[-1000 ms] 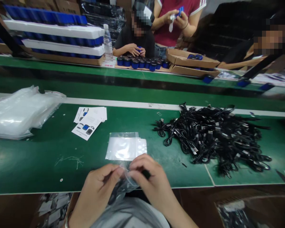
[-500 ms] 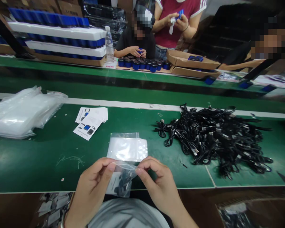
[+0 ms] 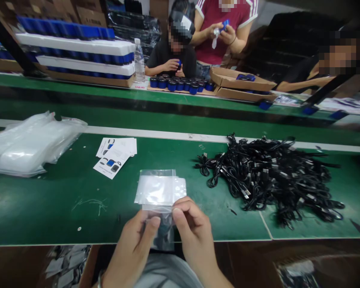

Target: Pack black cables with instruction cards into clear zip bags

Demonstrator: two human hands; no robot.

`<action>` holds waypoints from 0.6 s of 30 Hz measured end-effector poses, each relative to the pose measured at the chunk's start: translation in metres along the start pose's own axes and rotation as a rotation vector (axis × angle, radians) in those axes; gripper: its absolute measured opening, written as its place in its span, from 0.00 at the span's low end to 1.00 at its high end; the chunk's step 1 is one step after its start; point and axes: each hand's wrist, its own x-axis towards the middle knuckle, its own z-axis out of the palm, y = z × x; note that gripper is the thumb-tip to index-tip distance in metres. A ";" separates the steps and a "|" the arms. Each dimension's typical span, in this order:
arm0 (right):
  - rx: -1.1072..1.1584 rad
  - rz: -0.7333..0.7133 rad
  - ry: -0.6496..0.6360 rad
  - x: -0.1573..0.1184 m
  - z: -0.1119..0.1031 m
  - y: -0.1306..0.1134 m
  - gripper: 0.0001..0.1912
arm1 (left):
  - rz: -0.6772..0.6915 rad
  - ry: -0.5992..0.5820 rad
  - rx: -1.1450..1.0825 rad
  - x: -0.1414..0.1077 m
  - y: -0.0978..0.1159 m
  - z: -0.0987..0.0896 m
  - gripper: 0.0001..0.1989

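On the flat green bench (image 3: 63,200), a small clear plastic zip bag (image 3: 163,228) is pinched between the fingers of both the left hand (image 3: 135,240) and the right hand (image 3: 195,228).

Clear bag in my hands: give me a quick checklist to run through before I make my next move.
1. Left hand on the bag: ok, thumb and fingers pinch its upper left part.
2. Right hand on the bag: ok, it pinches the upper right corner.
3. Clear bag has something inside: ok, dark contents show through.
4. Bag's top sealed all the way across: cannot tell, too blurred and partly behind the fingers.
5. More flat bags close by: ok, they lie on the green table just beyond the hands.
6. Printed cards squared up: not ok, they are spread unevenly.
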 end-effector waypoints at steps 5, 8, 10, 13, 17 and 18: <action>-0.077 -0.104 -0.056 -0.016 0.015 0.009 0.15 | 0.122 0.122 0.083 -0.010 0.000 0.009 0.13; -0.201 -0.244 -0.056 -0.019 0.020 0.009 0.21 | 0.232 0.174 0.082 -0.015 -0.005 0.009 0.13; -0.271 -0.355 -0.005 -0.018 0.021 0.009 0.22 | 0.309 0.192 0.058 -0.016 -0.008 0.008 0.14; -0.339 -0.487 0.066 -0.017 0.024 0.009 0.22 | 0.379 0.218 0.049 -0.018 -0.013 0.011 0.12; -0.354 -0.513 0.080 -0.018 0.024 0.014 0.20 | 0.276 0.340 -0.018 -0.024 -0.016 0.021 0.10; -0.362 -0.514 0.071 -0.018 0.024 0.016 0.19 | 0.235 0.377 -0.039 -0.025 -0.016 0.023 0.11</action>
